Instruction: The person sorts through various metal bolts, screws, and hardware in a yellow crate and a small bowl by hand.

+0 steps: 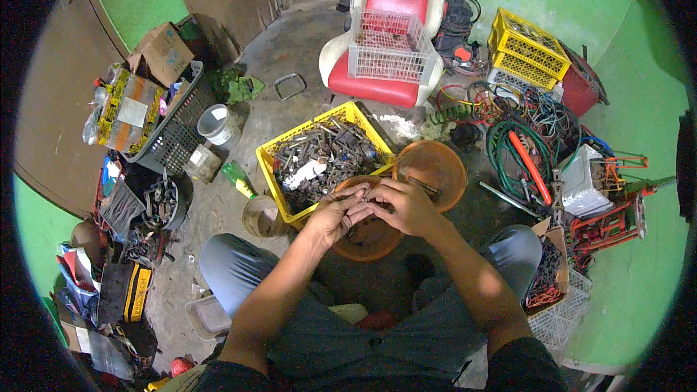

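Observation:
My left hand point(338, 213) and my right hand point(407, 208) meet at the fingertips, pinching a small metal part point(366, 201) mostly hidden by the fingers. Below them sits an orange plastic bowl point(375, 247) with a few dark pieces in it. A yellow plastic crate point(269, 174) stands just beyond my left hand, heaped with loose bolts and other metal hardware point(332, 147). A white piece point(305, 174) lies on that heap. Past my right hand is a second orange bowl point(452, 166), with a dark bolt-like rod point(423, 185) inside.
A small round tub point(261, 216) and a green bottle point(235, 175) stand left of the crate, near a white bucket point(219, 126). Ahead is a red-and-white seat point(375, 89) bearing a wire-like basket point(389, 60). Coiled hoses point(503, 158) and a metal tube point(509, 200) lie right.

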{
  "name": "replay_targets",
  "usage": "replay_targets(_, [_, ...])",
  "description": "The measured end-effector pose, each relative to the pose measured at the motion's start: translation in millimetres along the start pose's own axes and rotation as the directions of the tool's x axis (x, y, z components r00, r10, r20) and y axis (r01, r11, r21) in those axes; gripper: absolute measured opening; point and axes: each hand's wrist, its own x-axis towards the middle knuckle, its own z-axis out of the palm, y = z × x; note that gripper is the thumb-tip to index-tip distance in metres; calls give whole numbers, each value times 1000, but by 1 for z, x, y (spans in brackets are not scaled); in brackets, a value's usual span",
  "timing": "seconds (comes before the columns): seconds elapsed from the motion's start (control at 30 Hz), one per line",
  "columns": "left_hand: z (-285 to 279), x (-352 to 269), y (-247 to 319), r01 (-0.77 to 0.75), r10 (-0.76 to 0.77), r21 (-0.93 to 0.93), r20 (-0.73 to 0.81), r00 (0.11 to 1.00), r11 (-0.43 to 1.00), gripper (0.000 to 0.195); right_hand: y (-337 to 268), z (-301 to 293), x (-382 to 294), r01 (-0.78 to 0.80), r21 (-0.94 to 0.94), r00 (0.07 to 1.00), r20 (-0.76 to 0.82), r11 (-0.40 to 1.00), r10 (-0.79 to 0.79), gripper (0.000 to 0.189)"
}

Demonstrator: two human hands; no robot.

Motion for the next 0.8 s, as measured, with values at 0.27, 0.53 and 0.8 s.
replay_targets(0.27, [-10,4,3,8,0,-61,133,991,998,20,-3,-2,4,19,-35,990,-139,999,-23,18])
replay_targets(0.53, [9,-6,7,5,-5,-16,18,1000,1000,12,-5,-3,5,-41,-40,982,-185,998,33,15])
replay_targets(0.8, [30,-14,11,-71,73,62,-27,997,996,22,-6,-12,4,19,-160,980,-194,987,-50,15])
